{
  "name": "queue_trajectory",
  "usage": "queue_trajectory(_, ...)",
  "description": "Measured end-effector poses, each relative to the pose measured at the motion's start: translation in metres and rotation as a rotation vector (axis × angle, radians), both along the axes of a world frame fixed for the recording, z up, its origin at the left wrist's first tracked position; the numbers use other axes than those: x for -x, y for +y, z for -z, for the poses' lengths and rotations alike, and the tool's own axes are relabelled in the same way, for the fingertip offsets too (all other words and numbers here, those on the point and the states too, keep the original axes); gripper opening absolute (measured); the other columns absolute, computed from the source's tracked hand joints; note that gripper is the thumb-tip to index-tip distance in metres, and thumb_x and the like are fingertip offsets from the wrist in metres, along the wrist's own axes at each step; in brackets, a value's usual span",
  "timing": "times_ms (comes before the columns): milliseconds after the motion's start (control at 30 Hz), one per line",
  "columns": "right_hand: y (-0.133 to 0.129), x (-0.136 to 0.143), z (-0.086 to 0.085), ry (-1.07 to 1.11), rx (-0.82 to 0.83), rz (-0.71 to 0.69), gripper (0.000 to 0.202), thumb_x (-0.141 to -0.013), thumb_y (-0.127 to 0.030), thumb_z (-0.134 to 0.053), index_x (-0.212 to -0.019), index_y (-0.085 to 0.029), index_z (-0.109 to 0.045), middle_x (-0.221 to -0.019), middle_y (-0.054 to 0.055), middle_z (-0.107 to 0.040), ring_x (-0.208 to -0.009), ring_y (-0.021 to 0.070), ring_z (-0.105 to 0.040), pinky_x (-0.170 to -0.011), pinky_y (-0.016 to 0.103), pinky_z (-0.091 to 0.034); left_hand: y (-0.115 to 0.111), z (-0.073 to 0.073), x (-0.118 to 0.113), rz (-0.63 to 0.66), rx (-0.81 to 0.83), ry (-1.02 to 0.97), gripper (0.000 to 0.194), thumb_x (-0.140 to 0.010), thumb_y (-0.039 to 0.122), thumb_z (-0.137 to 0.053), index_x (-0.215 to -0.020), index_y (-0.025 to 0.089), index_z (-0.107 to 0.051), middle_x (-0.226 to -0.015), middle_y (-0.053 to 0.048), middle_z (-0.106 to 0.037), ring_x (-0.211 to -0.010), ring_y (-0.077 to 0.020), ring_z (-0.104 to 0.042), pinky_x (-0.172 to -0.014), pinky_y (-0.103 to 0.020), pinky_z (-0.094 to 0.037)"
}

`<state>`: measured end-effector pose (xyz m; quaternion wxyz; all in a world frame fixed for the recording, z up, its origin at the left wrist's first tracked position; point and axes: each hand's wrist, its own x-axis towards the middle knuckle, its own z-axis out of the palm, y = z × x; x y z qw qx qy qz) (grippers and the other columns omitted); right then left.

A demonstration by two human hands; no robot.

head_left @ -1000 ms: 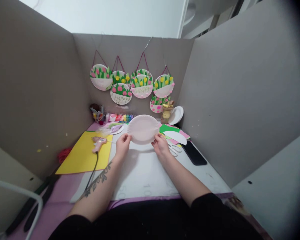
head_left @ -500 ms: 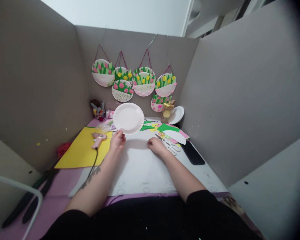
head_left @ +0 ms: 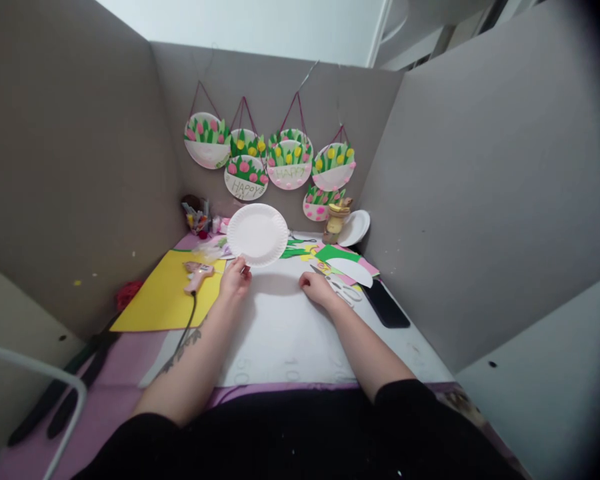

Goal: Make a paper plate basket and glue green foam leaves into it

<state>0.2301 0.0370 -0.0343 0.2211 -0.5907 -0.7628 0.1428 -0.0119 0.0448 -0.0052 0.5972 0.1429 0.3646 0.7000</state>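
My left hand (head_left: 235, 279) grips the lower edge of a white paper plate (head_left: 258, 235) with a ridged rim. The plate is held upright above the white work mat (head_left: 280, 333), its flat face towards me. Resting on the mat to the right, my right hand (head_left: 316, 289) is curled into a loose fist, and nothing shows in it. Just beside its knuckles lie scissors (head_left: 347, 291) with white handles, partly covered by the hand. A white cut half of a plate (head_left: 350, 271) lies beyond the scissors.
At left, a pink glue gun (head_left: 199, 275) lies on yellow sheets (head_left: 155, 300). A black phone (head_left: 387, 305) lies at right. Green paper pieces (head_left: 296, 249), a jar (head_left: 333, 227) and spare plates (head_left: 355, 229) are behind. Decorated plates (head_left: 290, 175) hang on the grey panel.
The view has shifted slightly. My right hand sits a touch further right, nearer the scissors. My left hand keeps the paper plate upright in almost the same place.
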Motion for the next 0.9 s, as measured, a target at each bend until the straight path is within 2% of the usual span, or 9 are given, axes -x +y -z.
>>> queue_trajectory(133, -0.022, 0.029, -0.005, -0.041, -0.119, -0.075, 0.029, -0.076, -0.005, -0.049, -0.095, -0.013, -0.069, -0.105, 0.012, -0.066, -0.104, 0.0216, -0.056, -0.095, 0.034, -0.039, -0.001, -0.001, 0.001, -0.023, -0.002, -0.026, 0.024, -0.062, 0.017, -0.077, -0.078, 0.02, -0.059, -0.064, 0.006, -0.061, -0.051, -0.0042, -0.051, -0.048, -0.017, -0.034)
queue_trajectory(200, -0.042, 0.056, -0.004, -0.061, -0.167, -0.251, 0.037, -0.083, -0.022, -0.051, -0.118, -0.012, -0.06, -0.125, 0.016, -0.057, -0.12, 0.0252, -0.047, -0.102, 0.039, -0.034, -0.002, -0.001, 0.002, -0.041, -0.035, -0.049, 0.025, -0.061, 0.016, -0.077, -0.077, 0.02, -0.059, -0.063, 0.007, -0.06, -0.05, -0.0031, -0.05, -0.048, -0.016, -0.034)
queue_trajectory(333, -0.067, 0.09, 0.003, -0.189, 0.007, -0.645, 0.065, -0.085, -0.046, -0.049, -0.143, -0.024, -0.031, -0.152, 0.01, -0.027, -0.14, 0.0302, -0.02, -0.11, 0.052, -0.019, -0.003, -0.001, 0.005, -0.06, -0.091, -0.074, 0.026, -0.06, 0.015, -0.077, -0.078, 0.02, -0.059, -0.063, 0.008, -0.059, -0.05, -0.0028, -0.049, -0.048, -0.015, -0.034)
queue_trajectory(433, -0.057, 0.072, 0.003, -0.236, 0.137, -0.486, 0.066, -0.088, -0.049, -0.042, -0.146, -0.024, -0.023, -0.154, 0.008, -0.019, -0.141, 0.0312, -0.013, -0.111, 0.055, -0.013, -0.003, 0.0, 0.005, -0.046, -0.074, -0.075, 0.025, -0.061, 0.015, -0.076, -0.078, 0.02, -0.059, -0.062, 0.008, -0.058, -0.049, -0.0029, -0.049, -0.047, -0.015, -0.034)
queue_trajectory(600, -0.04, 0.031, -0.01, -0.328, 0.105, 0.234, 0.071, -0.088, -0.044, -0.043, -0.141, 0.002, -0.031, -0.151, 0.025, -0.018, -0.141, 0.0376, -0.004, -0.111, 0.055, -0.006, 0.001, 0.002, 0.003, -0.03, 0.015, -0.07, 0.023, -0.063, 0.013, -0.074, -0.078, 0.02, -0.059, -0.064, 0.007, -0.06, -0.05, -0.0037, -0.051, -0.046, -0.016, -0.033)
queue_trajectory(667, -0.048, 0.036, -0.011, -0.328, 0.018, 0.152, 0.067, -0.089, -0.04, -0.041, -0.142, -0.001, -0.03, -0.152, 0.021, -0.017, -0.142, 0.0346, -0.002, -0.112, 0.051, -0.005, 0.002, 0.003, 0.002, -0.022, -0.001, -0.063, 0.023, -0.063, 0.012, -0.074, -0.08, 0.02, -0.059, -0.065, 0.007, -0.061, -0.051, -0.0039, -0.052, -0.047, -0.017, -0.033)
queue_trajectory(800, -0.063, 0.055, -0.005, -0.311, 0.097, -0.46, 0.065, -0.089, -0.046, -0.037, -0.147, -0.02, -0.021, -0.154, 0.007, -0.021, -0.142, 0.0263, -0.014, -0.112, 0.047, -0.016, 0.002, 0.005, 0.003, -0.026, -0.05, -0.053, 0.02, -0.065, 0.012, -0.073, -0.079, 0.019, -0.06, -0.065, 0.006, -0.061, -0.05, -0.0037, -0.051, -0.047, -0.017, -0.033)
queue_trajectory(833, -0.062, 0.054, -0.005, -0.325, 0.127, -0.465, 0.067, -0.089, -0.049, -0.037, -0.148, -0.021, -0.02, -0.154, 0.007, -0.022, -0.141, 0.0265, -0.016, -0.111, 0.048, -0.016, 0.002, 0.005, 0.003, -0.031, -0.041, -0.056, 0.02, -0.066, 0.011, -0.073, -0.078, 0.019, -0.06, -0.065, 0.007, -0.061, -0.05, -0.0037, -0.051, -0.047, -0.017, -0.033)
queue_trajectory(900, -0.053, 0.045, -0.007, -0.377, 0.172, -0.21, 0.067, -0.089, -0.05, -0.035, -0.146, -0.016, -0.024, -0.152, 0.012, -0.026, -0.14, 0.0311, -0.017, -0.109, 0.053, -0.015, 0.001, 0.004, 0.002, -0.035, -0.002, -0.063, 0.018, -0.067, 0.01, -0.071, -0.078, 0.019, -0.059, -0.063, 0.007, -0.06, -0.05, -0.0039, -0.051, -0.047, -0.017, -0.032)
